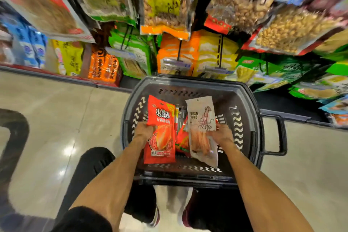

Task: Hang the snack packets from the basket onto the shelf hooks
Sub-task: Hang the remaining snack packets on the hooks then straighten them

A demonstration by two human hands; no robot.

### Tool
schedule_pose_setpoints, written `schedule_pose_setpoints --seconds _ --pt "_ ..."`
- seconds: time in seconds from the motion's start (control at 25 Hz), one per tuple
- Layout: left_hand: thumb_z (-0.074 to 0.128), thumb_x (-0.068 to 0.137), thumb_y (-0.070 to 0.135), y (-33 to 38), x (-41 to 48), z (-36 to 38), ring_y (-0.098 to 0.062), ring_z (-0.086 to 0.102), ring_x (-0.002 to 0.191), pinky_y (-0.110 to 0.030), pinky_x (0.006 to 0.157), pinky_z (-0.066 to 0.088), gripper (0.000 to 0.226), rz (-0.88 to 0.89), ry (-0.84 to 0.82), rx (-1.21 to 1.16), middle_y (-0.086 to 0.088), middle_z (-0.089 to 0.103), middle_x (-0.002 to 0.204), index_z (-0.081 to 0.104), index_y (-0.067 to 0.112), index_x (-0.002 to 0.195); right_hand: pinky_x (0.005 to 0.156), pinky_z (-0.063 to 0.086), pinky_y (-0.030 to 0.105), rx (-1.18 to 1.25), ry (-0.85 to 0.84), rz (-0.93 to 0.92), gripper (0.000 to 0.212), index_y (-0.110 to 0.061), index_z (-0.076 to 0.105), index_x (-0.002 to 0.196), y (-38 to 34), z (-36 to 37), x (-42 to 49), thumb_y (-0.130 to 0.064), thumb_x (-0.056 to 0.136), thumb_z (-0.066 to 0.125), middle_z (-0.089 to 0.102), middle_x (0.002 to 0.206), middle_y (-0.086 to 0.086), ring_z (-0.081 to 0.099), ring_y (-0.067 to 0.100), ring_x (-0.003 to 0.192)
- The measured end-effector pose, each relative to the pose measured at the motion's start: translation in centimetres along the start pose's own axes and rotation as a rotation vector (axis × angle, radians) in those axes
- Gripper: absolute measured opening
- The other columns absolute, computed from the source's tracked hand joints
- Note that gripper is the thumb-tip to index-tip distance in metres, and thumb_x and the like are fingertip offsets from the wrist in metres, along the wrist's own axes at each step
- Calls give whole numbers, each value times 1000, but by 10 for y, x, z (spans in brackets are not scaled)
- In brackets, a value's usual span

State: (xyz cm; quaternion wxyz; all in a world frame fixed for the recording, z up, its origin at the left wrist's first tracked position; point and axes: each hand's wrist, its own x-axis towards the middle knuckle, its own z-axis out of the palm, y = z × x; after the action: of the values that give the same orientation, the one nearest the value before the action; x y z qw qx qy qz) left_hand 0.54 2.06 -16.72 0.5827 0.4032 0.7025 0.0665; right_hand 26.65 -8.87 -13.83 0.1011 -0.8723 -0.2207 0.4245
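Note:
A dark grey basket (131,103) stands on the floor right in front of me. My left hand (144,130) grips a red snack packet (161,118) by its left edge, held upright over the basket. My right hand (221,134) holds a pale squid packet (202,118) by its right edge, also above the basket. More red packets (181,140) lie in the basket between the two. The shelf hooks (221,51) carry hanging snack bags straight ahead, beyond the basket.
Peanut bags (165,5) hang close overhead. Orange and yellow packets (199,51) fill the lower hooks. Boxes (102,66) stand on the bottom shelf at left. The basket handle (278,133) sticks out to the right. A beige tiled floor (56,118) lies to the left.

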Motion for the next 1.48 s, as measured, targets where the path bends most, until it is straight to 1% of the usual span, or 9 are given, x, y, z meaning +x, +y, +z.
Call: schedule_pose_setpoints --seconds 0.2,0.36,0.44,0.64,0.88,1.0,1.16,1.32,1.48 --pt "72 78 13 63 -111 -72 -25 64 77 -52 84 56 10 90 -29 -104 -16 72 89 74 12 88 82 52 32 84 32 -129 26 -16 71 111 -70 -89 -108 -20 85 70 72 108 8 67 25 98" --pt "61 73 27 113 -214 -125 -14 57 68 -39 73 51 14 250 47 -111 -3 68 77 71 20 82 79 49 31 253 -6 -300 23 -4 70 112 -133 -161 -202 -12 90 67 71 107 9 65 21 96" --pt "58 77 27 130 -265 -152 -13 57 68 -39 70 51 13 298 122 -88 1 67 76 68 25 86 75 49 32 304 -51 -356 13 -11 69 105 -161 -189 -249 -13 94 62 70 102 4 65 17 88" --pt "56 87 28 153 -389 -213 -27 68 92 -43 87 54 24 413 362 -204 -6 73 101 64 20 108 73 48 22 348 -184 -564 15 -21 67 108 -209 -226 -340 -18 97 57 69 98 -10 64 4 88" --pt "58 97 15 134 -513 -275 9 64 82 -21 81 50 15 501 693 -474 17 71 95 66 25 105 72 49 11 343 -304 -818 16 -14 70 109 -265 -231 -428 -15 97 59 73 96 -2 65 8 86" --pt "58 97 18 119 -554 -314 -4 69 90 -26 81 53 15 543 765 -606 17 74 96 67 20 109 85 52 20 339 -367 -923 17 -23 69 110 -299 -224 -474 -18 98 58 74 101 -12 68 4 98" --pt "58 97 18 102 -597 -381 -14 72 89 -19 70 56 24 601 800 -771 3 75 100 63 7 117 85 51 24 334 -439 -1047 24 -21 67 120 -343 -202 -544 -25 99 55 73 110 -12 68 3 101" --pt "57 97 20 77 -619 -458 -23 72 93 -28 74 57 27 633 795 -848 -7 74 107 63 7 120 84 52 31 382 -426 -1083 22 -21 68 117 -379 -159 -603 -22 99 56 74 108 -8 69 10 101" --pt "59 97 25 53 -623 -536 -26 72 95 -42 85 55 25 632 771 -826 -5 74 107 65 13 118 69 52 16 424 -410 -1088 17 -28 68 104 -413 -114 -653 -18 99 55 74 97 -18 71 2 90"
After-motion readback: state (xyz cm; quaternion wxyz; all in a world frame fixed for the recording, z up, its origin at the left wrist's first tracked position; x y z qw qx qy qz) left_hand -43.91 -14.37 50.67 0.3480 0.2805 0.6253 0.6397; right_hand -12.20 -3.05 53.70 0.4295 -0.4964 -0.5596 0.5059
